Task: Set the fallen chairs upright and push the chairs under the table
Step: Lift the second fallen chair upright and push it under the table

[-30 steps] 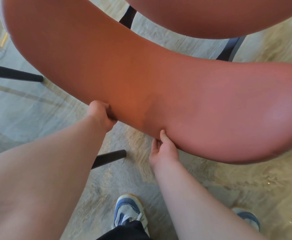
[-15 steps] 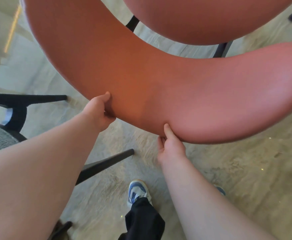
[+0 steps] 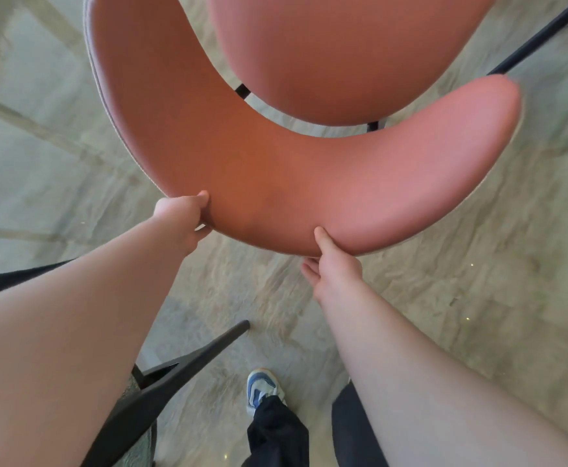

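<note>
I have both hands on the chair's curved backrest (image 3: pixel 276 183): left hand (image 3: pixel 181 220) clamps its rim, right hand (image 3: pixel 333 267) pinches the lower edge, thumb on top, to steer it. It seems upright on the floor (image 3: pixel 444 315); no counter visible.

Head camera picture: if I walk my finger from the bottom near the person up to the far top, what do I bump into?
Blue and white shoe → black chair leg → right hand → curved orange chair back → orange seat.
</note>
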`<state>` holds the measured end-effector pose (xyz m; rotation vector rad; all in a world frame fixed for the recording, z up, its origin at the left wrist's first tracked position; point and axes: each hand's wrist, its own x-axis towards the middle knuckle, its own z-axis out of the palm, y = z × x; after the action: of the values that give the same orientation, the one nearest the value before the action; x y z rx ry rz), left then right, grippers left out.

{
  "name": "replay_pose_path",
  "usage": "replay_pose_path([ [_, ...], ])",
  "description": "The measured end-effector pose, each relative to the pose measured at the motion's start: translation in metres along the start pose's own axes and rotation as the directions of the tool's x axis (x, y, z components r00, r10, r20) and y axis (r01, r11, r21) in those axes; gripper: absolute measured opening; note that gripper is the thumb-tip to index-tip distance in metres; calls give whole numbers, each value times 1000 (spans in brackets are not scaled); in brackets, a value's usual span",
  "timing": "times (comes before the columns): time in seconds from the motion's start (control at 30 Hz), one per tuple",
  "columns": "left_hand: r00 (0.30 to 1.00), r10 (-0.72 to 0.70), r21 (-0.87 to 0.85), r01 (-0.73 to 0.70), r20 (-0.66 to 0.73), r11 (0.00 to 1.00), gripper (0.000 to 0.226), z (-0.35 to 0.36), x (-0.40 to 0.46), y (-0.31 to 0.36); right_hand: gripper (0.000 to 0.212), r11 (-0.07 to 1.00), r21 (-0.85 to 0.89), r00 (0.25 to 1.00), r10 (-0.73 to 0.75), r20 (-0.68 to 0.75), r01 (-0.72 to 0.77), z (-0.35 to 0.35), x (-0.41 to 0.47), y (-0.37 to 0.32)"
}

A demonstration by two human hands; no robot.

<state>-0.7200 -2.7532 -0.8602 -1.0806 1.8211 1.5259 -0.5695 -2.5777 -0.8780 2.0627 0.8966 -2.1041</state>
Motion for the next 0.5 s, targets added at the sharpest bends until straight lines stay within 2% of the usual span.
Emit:
replay_pose_path([
  [0.17, 999, 23, 89, -27, 42, 996, 46, 13, -20, 58, 32, 998, -64, 997, -18, 74, 22, 8, -31, -53],
  [0.27, 998, 32, 108, -38, 58, 993, 41, 20, -26, 85, 43, 999, 18, 994, 25, 103, -27, 16, -42, -77],
  [0.37, 998, 41, 135, -48, 52, 990, 41, 33, -35, 114, 36, 984, 146, 981, 73, 178, -100, 29, -53, -107],
  [0.5, 999, 25, 178, -30, 30, 984, 38, 53, -51, 155, 47, 976, 178, 976, 91, 197, -126, 44, -70, -151],
])
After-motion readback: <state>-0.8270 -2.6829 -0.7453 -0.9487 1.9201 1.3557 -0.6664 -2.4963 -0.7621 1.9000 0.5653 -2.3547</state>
